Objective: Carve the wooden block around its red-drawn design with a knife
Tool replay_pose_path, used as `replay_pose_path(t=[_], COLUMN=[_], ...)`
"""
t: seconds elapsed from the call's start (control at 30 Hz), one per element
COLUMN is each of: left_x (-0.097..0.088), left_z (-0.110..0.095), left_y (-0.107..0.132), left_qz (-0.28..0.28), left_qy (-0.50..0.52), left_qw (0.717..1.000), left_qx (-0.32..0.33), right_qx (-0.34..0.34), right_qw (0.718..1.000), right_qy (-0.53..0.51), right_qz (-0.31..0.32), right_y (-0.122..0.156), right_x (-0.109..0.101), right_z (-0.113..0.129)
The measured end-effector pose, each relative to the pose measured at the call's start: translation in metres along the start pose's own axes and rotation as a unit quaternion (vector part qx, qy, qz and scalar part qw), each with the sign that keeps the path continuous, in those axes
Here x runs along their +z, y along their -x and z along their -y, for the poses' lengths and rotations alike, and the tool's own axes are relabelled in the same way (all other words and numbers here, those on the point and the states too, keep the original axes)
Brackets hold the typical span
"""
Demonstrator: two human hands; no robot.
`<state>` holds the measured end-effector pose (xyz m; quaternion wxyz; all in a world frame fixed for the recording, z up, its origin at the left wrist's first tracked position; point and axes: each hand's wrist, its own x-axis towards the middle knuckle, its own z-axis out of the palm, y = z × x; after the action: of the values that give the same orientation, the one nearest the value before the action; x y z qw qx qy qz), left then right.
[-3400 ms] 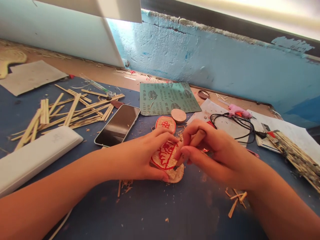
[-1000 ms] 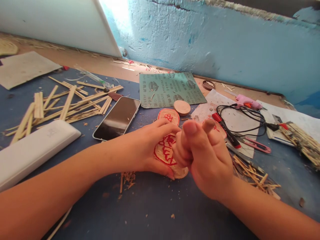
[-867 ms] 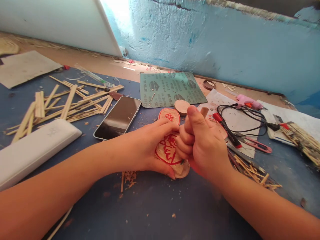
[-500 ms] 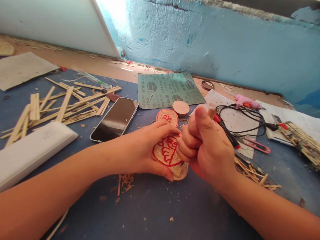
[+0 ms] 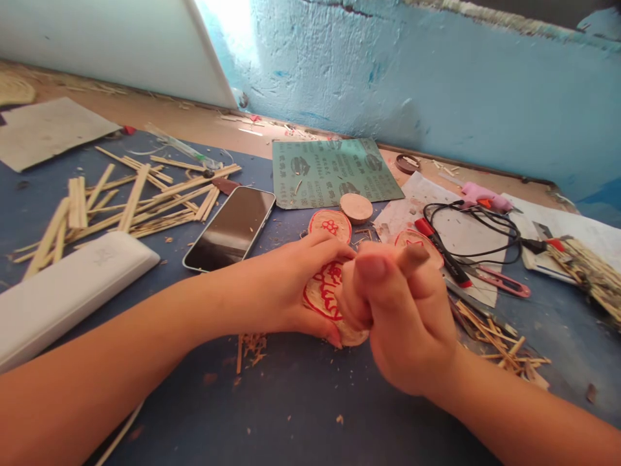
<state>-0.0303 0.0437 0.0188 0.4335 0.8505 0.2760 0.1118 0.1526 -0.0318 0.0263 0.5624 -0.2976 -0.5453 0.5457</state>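
Observation:
A thin wooden piece with a red drawing (image 5: 323, 294) lies on the blue table (image 5: 301, 414), atop another pale wooden disc. My left hand (image 5: 279, 291) pins it down, thumb and fingers curled round its edge. My right hand (image 5: 398, 314) is a fist around a wooden-handled tool (image 5: 412, 254), whose end sticks out above the fingers; its tip is hidden against the piece's right edge. Wood shavings (image 5: 250, 346) lie just below the left hand.
A phone (image 5: 230, 228) and white case (image 5: 63, 291) lie left, with bamboo strips (image 5: 130, 200) behind. Green sandpaper (image 5: 332, 173), wooden discs (image 5: 356, 208), a red-drawn disc (image 5: 330, 225), red pen (image 5: 439, 249), black cord (image 5: 478, 226), pink glue gun (image 5: 480, 194), snips (image 5: 504, 285) and splinters (image 5: 499, 343) sit ahead and right.
My right fist has rocked back and forth against the piece's right edge, now lower and nearer me than half a second ago. The left hand stayed pressing the piece.

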Motion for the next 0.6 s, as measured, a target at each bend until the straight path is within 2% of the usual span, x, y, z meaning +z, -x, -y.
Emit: replay_pose_path(t=[0.13, 0.23, 0.4, 0.6], left_x=[0.0, 0.0, 0.0, -0.001], left_z=[0.002, 0.003, 0.002, 0.005], left_y=[0.0, 0.0, -0.001, 0.0], left_qz=[0.003, 0.007, 0.005, 0.006], left_qy=[0.011, 0.01, 0.029, 0.021], left_qw=[1.0, 1.0, 0.999, 0.999], left_qx=[0.013, 0.022, 0.035, 0.026], right_qx=[0.093, 0.133, 0.174, 0.151], right_qw=[0.988, 0.979, 0.97, 0.973], right_qy=[-0.108, -0.133, -0.171, -0.171], right_qz=[-0.065, -0.076, -0.011, 0.026], right_y=[-0.016, -0.025, -0.03, -0.026], right_x=[0.001, -0.001, -0.006, -0.012], right_z=[-0.003, -0.004, -0.004, -0.001])
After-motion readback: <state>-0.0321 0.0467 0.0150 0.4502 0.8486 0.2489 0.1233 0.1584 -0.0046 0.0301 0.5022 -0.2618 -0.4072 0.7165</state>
